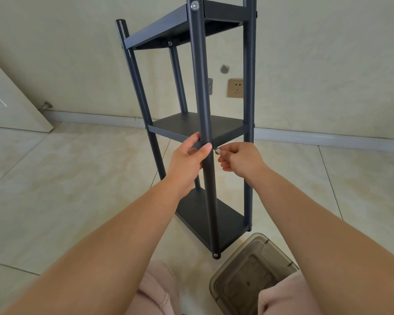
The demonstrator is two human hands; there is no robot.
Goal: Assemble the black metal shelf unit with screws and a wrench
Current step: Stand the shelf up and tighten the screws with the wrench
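The left hand (189, 155) grips the shelf unit's front post (203, 98) at the middle shelf's (191, 126) front corner, apparently steadying it while the right hand (239, 159) pinches a screw (218, 150) there.

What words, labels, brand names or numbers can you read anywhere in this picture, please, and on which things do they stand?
None can be read.
The black shelf unit shows no label or brand.
The wall socket shows only its plug holes, no lettering.
The brown plastic bin has raised shapes inside, too blurred to tell whether any are text.
The small silver part pinched in the right hand is too small to show any marking.
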